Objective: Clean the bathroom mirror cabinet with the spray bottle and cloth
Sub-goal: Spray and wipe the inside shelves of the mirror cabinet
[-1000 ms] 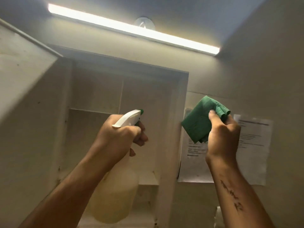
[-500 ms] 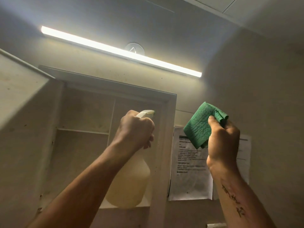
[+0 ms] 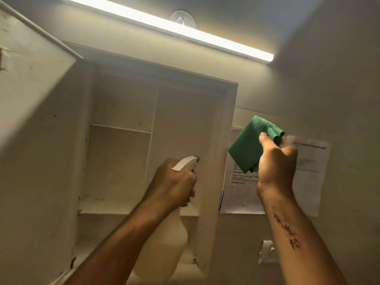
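Spray bottle: Your left hand (image 3: 174, 186) is wrapped around the neck of the spray bottle (image 3: 164, 249). The body is translucent, pale yellow; the head is white with a green nozzle tip. It sits at 6 o'clock in the view, nozzle aimed toward 1 o'clock, into the cabinet.
Cloth: Your right hand (image 3: 277, 167) pinches a folded green cloth (image 3: 246, 147) between thumb and curled fingers. The cloth sits at 3 o'clock from the bottle head, in front of the wall just beside the cabinet's right edge; contact with the wall cannot be determined.
Cabinet: The mirror cabinet (image 3: 228, 128) stands open. The interior is off-white, with dark specks along the edges. A vertical divider splits the upper part; a thin shelf crosses the left compartment and a thicker shelf runs below.
Door: The cabinet door (image 3: 37, 120) is swung out at 9 o'clock.
Surroundings: A light bar (image 3: 185, 27) glows at 12 o'clock. A printed paper notice (image 3: 308, 171) is fixed to the wall at 3 o'clock, partly covered by your right hand and the cloth. A small white wall fitting (image 3: 267, 251) sits at 5 o'clock.
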Demonstrator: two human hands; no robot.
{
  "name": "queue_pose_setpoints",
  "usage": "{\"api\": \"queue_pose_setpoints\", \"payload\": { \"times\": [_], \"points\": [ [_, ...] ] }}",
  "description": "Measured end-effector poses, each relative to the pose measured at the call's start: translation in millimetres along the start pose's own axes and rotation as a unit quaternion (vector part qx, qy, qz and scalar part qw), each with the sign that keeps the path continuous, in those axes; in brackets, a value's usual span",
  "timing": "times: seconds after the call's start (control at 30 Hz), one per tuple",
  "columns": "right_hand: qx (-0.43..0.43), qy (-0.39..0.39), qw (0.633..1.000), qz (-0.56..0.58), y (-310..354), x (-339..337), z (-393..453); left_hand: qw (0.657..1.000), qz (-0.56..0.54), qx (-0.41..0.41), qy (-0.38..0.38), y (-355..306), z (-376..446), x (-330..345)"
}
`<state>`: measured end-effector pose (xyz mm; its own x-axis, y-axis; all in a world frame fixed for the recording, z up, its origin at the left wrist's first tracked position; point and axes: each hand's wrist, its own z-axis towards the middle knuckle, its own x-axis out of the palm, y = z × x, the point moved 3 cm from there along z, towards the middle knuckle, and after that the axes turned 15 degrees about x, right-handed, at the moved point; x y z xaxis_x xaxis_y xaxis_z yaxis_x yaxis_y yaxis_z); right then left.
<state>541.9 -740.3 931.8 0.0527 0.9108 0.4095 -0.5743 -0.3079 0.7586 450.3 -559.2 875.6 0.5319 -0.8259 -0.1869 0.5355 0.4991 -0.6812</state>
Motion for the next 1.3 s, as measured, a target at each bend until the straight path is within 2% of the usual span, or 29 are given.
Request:
{"api": "queue_pose_setpoints", "payload": {
  "times": [0.23, 0.37, 0.63, 0.77, 0.9, 1.03, 1.1, 1.17, 1.27, 1.3],
  "points": [
    [0.076, 0.000, 0.997, -0.016, -34, -8, -28, 0.999, 0.009, -0.042, 0.023, 27, -38, 14],
    [0.089, -0.007, 0.996, -0.025, -42, -13, -34, 0.996, 0.017, -0.086, 0.009, 51, -60, 19],
    [0.122, -0.010, 0.992, -0.030, -63, -25, -54, 0.989, 0.006, -0.138, 0.046, 82, -113, 35],
    [0.110, -0.023, 0.993, -0.041, -67, -25, -59, 0.983, 0.017, -0.179, 0.040, 95, -126, 41],
    [0.013, -0.076, 0.995, -0.055, -38, -9, -41, 0.992, 0.017, -0.123, 0.009, 68, -90, 22],
    [-0.188, -0.129, 0.971, -0.077, 14, 19, -21, 0.998, -0.003, -0.051, -0.031, 24, -43, -9],
    [-0.302, -0.128, 0.937, -0.118, 32, 35, -12, 0.999, -0.009, -0.031, -0.042, 7, -29, -21],
    [-0.403, -0.099, 0.885, -0.211, 39, 58, 0, 0.998, -0.024, -0.019, -0.052, -6, -18, -31],
    [-0.491, -0.037, 0.780, -0.387, 25, 91, 13, 0.997, -0.042, -0.013, -0.064, -17, -8, -38],
    [-0.504, -0.028, 0.756, -0.416, 19, 97, 16, 0.997, -0.046, -0.010, -0.068, -18, -6, -39]
  ]
}}
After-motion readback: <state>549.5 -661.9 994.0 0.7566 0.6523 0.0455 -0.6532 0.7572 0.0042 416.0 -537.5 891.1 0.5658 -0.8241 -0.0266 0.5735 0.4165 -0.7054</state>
